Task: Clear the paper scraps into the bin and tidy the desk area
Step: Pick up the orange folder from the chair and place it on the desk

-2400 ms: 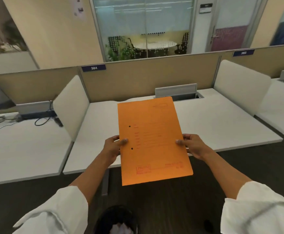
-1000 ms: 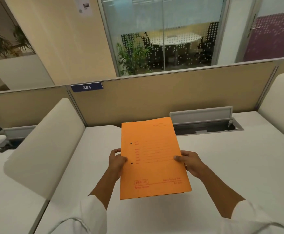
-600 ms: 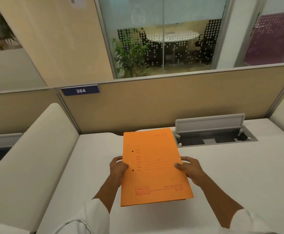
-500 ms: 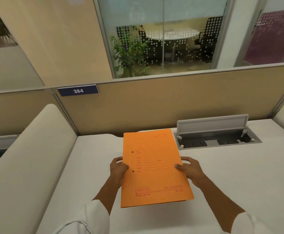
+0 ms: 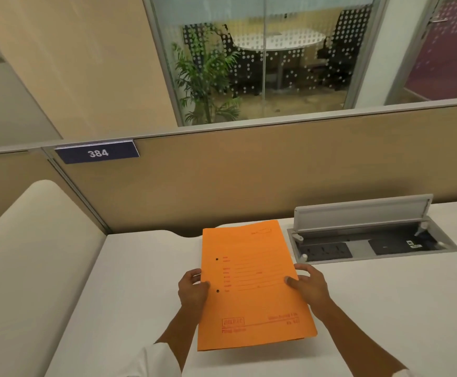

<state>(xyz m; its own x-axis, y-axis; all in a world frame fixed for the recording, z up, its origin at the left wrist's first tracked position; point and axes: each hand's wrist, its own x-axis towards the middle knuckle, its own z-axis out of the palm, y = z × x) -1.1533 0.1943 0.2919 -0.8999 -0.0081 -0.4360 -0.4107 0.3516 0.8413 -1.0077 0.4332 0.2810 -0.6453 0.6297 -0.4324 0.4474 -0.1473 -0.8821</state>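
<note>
Hands on both sides: your left hand [image 5: 193, 291] and right hand [image 5: 307, 285] pinch the orange folder [image 5: 251, 287] by its edges, keeping it flat above the desk [image 5: 129, 281].

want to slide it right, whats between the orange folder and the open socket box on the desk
In the head view, only a narrow strip of bare white desk separates the orange folder from the socket box.

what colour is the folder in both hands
Orange folder with red print, clearest in the head view.
</note>
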